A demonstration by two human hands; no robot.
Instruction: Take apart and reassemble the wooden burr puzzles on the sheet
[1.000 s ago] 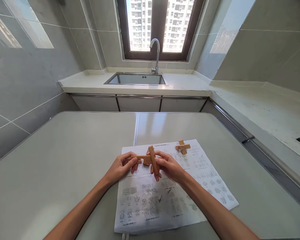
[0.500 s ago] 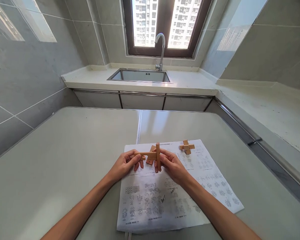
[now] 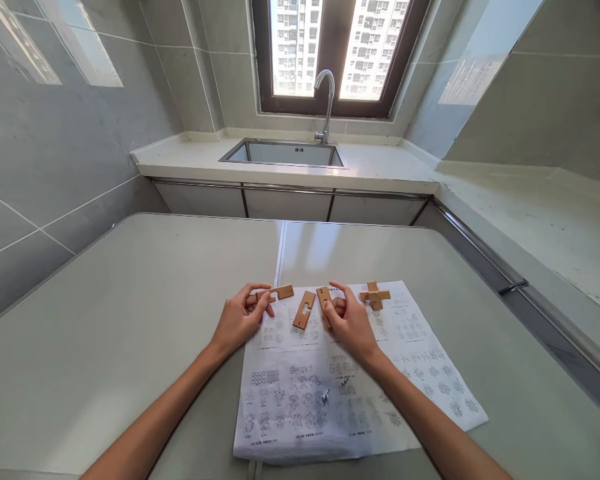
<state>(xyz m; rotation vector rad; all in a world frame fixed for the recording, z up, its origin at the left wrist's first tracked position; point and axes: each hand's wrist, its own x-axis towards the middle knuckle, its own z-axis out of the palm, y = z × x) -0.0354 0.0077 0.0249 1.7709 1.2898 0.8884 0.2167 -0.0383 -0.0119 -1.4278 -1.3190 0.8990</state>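
A flat, orange-brown wooden piece marked 1 [image 3: 303,311] lies aslant on the printed sheet [image 3: 360,460], towards its eleven o'clock, a rounded cut-out biting into one long side. At its two o'clock, the right hand [image 3: 349,323] grips a paler wooden piece marked 2 [image 3: 323,295] between thumb and fingers; at its ten o'clock, the left hand [image 3: 241,316] pinches a slim notched bar [image 3: 285,292] with a squared end. Near the sheet's twelve o'clock edge sits a blocky, interlocked wooden cross [image 3: 375,295]. The thin, faintly creased paper covers part of the smooth, pale bench [image 3: 130,320].
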